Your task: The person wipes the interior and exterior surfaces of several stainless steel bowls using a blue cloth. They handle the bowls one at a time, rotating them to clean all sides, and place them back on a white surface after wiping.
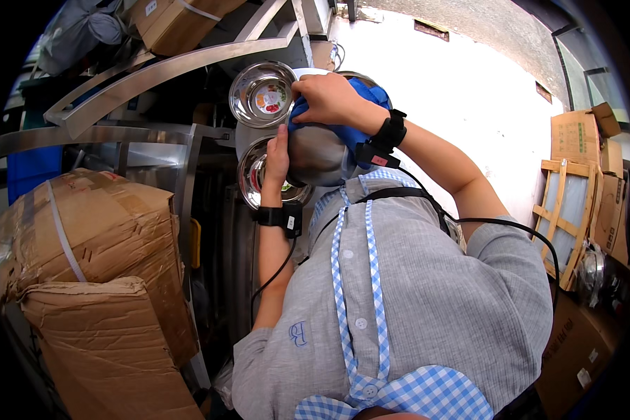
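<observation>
My left hand (276, 159) grips the near-left edge of a shiny metal bowl (316, 155), its thumb side along the wall. The bowl is tilted in front of my waist, and its outside faces up toward me. Over its far side, my right hand (329, 100) presses a bunched blue cloth (374, 94) against the bowl, fingers curled on the cloth. Beyond my left hand sits a steel bowl (262, 94) with a colourful printed label inside. A second steel bowl (250, 176) lies partly hidden under my left hand.
A pale round surface (245, 136) shows under the bowls. Left stand a metal frame (154, 78) and taped cardboard boxes (98, 231). At right are a wooden crate (563, 210) and more cartons (574, 136). Black cables run from both wrist bands.
</observation>
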Demonstrator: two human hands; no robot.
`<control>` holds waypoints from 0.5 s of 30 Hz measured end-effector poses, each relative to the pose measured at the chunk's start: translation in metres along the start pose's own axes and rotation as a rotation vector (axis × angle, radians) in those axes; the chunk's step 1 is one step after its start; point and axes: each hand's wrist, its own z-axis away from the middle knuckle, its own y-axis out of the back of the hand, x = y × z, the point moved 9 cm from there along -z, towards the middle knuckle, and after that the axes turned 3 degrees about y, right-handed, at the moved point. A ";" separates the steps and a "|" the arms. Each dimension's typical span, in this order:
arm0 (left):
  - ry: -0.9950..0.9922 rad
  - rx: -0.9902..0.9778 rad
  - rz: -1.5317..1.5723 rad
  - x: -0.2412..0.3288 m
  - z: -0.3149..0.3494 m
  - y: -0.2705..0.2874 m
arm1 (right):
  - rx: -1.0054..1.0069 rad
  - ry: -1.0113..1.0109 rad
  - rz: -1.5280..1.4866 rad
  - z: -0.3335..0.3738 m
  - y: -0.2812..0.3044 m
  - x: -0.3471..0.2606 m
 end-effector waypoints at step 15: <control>0.039 -0.012 0.020 0.009 -0.004 -0.012 | 0.170 -0.191 0.178 0.014 0.014 0.031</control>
